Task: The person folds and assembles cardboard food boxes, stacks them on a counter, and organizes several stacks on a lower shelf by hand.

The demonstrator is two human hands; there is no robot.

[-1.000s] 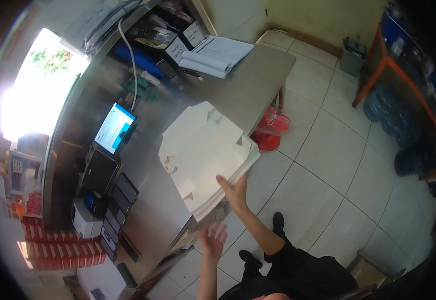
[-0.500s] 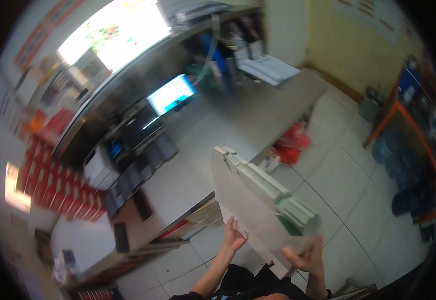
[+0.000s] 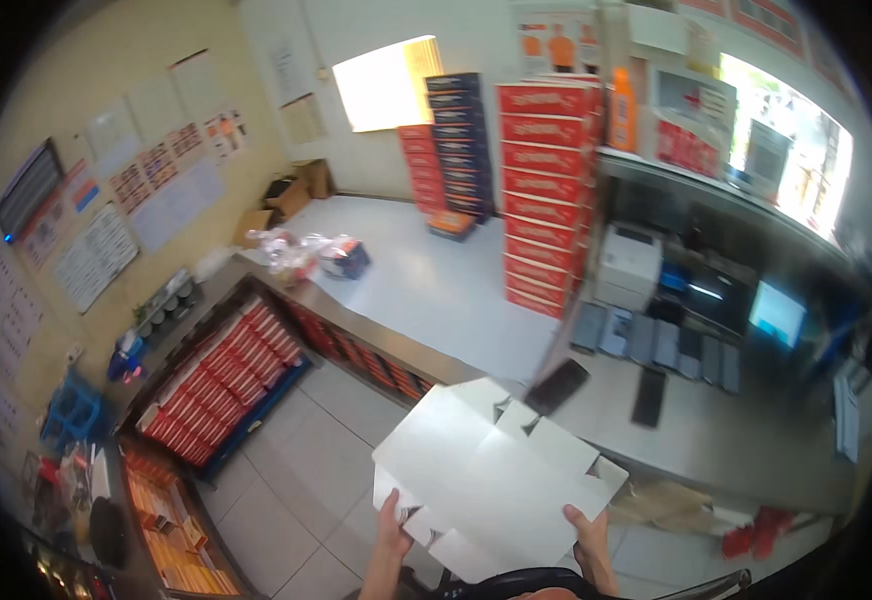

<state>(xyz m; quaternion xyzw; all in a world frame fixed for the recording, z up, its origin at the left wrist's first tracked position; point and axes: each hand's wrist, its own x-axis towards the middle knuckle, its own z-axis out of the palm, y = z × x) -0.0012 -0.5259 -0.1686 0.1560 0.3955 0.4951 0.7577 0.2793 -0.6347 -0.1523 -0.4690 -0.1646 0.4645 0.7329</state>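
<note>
A stack of flat white cardboard box blanks (image 3: 486, 470), with flaps and notches cut along the edges, is held in front of my body. My left hand (image 3: 390, 528) grips its near left edge, thumb on top and the other fingers underneath, out of sight. On the near right side my right hand (image 3: 590, 534) clasps it the same way. The broad white face is turned up toward me, and how many layers lie below it cannot be seen. Its far edge overlaps the view of the counter's edge.
Tall stacks of red boxes (image 3: 544, 200) and dark boxes (image 3: 459, 145) stand on the white counter (image 3: 396, 260). To the right, several phones (image 3: 641, 340), a white printer (image 3: 628, 265) and a lit screen (image 3: 778, 314) occupy a worktop. Shelves of red boxes (image 3: 221, 380) stand left beyond the tiled floor (image 3: 301, 470).
My view has swung left toward the box stacks and shelves. The cardboard stack, earlier tilted up on edge, now lies flatter with its broad face up; both hands still hold it.
</note>
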